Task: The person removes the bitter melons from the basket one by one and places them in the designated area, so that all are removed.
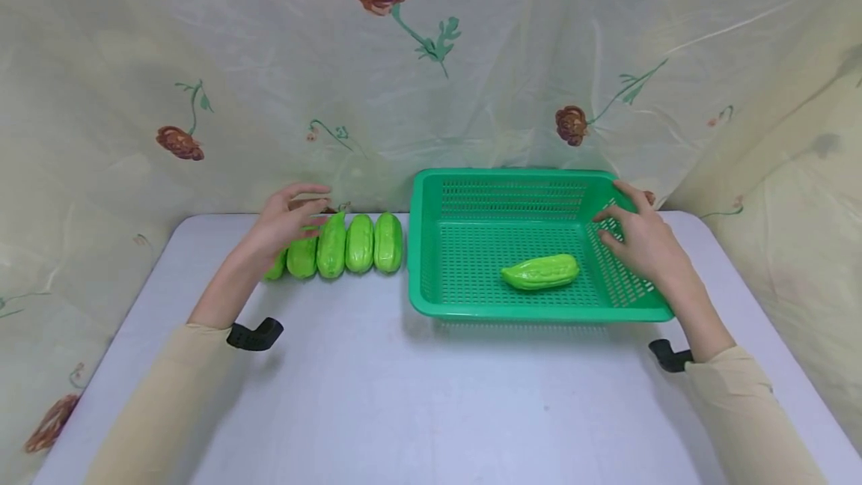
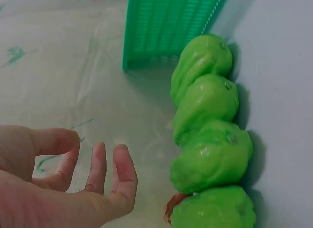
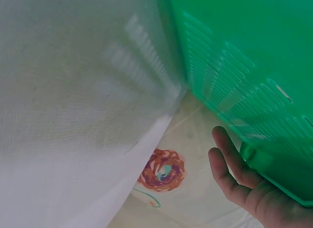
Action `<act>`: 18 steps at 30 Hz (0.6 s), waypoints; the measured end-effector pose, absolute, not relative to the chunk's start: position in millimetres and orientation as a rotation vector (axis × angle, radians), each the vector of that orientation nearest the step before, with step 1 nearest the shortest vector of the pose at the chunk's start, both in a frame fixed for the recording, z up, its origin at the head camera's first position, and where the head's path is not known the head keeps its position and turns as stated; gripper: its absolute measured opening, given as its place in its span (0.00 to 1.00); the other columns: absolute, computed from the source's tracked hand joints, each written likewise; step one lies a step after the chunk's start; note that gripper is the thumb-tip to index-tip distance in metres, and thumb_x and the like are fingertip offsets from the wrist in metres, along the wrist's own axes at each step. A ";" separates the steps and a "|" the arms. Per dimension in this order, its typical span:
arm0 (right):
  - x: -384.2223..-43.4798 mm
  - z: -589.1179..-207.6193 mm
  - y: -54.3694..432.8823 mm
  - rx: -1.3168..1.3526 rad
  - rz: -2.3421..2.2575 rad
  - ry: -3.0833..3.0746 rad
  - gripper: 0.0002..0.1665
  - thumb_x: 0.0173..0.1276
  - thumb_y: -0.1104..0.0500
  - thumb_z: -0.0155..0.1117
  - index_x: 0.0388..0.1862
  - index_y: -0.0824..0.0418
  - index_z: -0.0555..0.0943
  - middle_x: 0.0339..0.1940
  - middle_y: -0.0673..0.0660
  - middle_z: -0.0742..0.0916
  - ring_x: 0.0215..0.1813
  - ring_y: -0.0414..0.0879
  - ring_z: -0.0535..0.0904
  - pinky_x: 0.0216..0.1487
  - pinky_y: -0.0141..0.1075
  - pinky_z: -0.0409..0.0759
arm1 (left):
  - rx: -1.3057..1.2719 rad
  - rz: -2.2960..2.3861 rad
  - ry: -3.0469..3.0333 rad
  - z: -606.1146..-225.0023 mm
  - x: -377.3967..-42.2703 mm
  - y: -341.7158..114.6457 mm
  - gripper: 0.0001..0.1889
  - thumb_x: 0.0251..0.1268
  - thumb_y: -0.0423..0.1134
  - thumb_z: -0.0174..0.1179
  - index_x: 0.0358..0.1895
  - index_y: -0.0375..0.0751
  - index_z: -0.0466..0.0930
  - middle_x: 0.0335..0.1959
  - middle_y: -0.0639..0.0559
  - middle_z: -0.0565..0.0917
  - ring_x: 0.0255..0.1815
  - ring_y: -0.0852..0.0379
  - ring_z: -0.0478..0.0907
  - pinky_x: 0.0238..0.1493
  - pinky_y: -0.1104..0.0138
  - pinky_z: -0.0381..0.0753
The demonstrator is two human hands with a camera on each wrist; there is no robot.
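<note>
My left hand [image 1: 286,219] hovers at the left part of a row of glossy green ribbed gourds [image 1: 360,244], its fingers loosely bent and holding nothing. In the left wrist view, the fingers [image 2: 96,164] are apart from the gourds [image 2: 210,154]. The hand partly covers the leftmost gourds in the head view. My right hand [image 1: 643,238] is at the right rim of a green plastic basket [image 1: 423,245], fingers spread and loosely bent. Two of its fingers [image 3: 230,164] show outside the basket wall [image 3: 234,81]. One ribbed gourd [image 1: 541,272] lies sideways on the basket floor.
The basket stands on a white-covered table [image 1: 431,403], right beside the last gourd of the row. Behind the table hangs a pale curtain [image 1: 498,96] with printed flowers. Black wrist mounts [image 1: 256,335] jut out below both hands.
</note>
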State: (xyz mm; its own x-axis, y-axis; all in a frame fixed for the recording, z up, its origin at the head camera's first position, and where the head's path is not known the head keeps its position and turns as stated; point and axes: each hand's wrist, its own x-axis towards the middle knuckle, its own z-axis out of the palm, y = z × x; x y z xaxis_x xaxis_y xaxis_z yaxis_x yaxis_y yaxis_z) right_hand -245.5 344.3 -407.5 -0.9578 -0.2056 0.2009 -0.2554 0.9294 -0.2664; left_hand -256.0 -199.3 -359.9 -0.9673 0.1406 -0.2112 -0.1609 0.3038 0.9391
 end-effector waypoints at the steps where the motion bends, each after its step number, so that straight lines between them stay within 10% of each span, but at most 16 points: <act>1: -245.3 -407.6 344.1 0.351 0.439 -2.916 0.15 0.78 0.61 0.67 0.58 0.66 0.86 0.87 0.74 0.59 0.59 0.85 0.80 0.55 0.79 0.76 | -0.010 1.717 2.313 -359.4 -256.4 -196.7 0.27 0.88 0.42 0.53 0.82 0.39 0.64 0.83 0.36 0.67 0.79 0.34 0.72 0.80 0.45 0.74; 18: -246.4 -406.7 343.5 0.341 0.452 -2.923 0.15 0.77 0.62 0.68 0.59 0.65 0.86 0.88 0.73 0.59 0.61 0.85 0.79 0.56 0.79 0.76 | 0.165 1.770 2.120 -341.5 -262.5 -143.4 0.23 0.88 0.38 0.53 0.78 0.38 0.69 0.82 0.37 0.69 0.79 0.35 0.74 0.81 0.46 0.75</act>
